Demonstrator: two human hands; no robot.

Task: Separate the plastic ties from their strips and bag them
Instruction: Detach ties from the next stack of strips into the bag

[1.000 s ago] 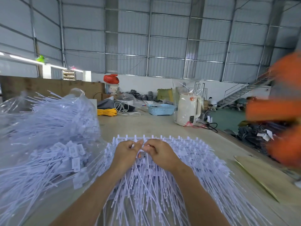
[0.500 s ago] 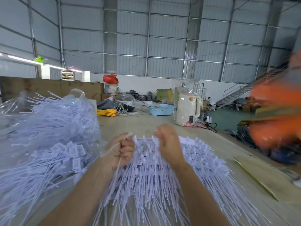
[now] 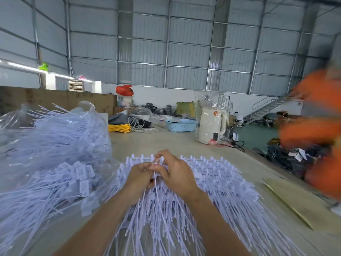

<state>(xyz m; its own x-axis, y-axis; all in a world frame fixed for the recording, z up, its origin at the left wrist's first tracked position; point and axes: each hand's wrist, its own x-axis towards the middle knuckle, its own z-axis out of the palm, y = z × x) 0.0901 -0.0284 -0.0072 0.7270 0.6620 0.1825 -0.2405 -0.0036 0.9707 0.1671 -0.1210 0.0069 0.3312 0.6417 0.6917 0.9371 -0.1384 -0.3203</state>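
The scene was evenly lit by diffuse daylight; shadows on the table [image 3: 166, 143] were faint. A bright strip of glare was recorded at the upper left. Strong motion blur was observed on the orange-clad person [image 3: 313, 130] at right. Wall lines were bowed by wide-angle distortion.

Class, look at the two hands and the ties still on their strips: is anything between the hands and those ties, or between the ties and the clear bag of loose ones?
Nothing visible blocks either. The left hand and right hand already pinch a tie at the top of the strips. The clear bag lies directly beside them on the person's left, its nearer side touching the strips.
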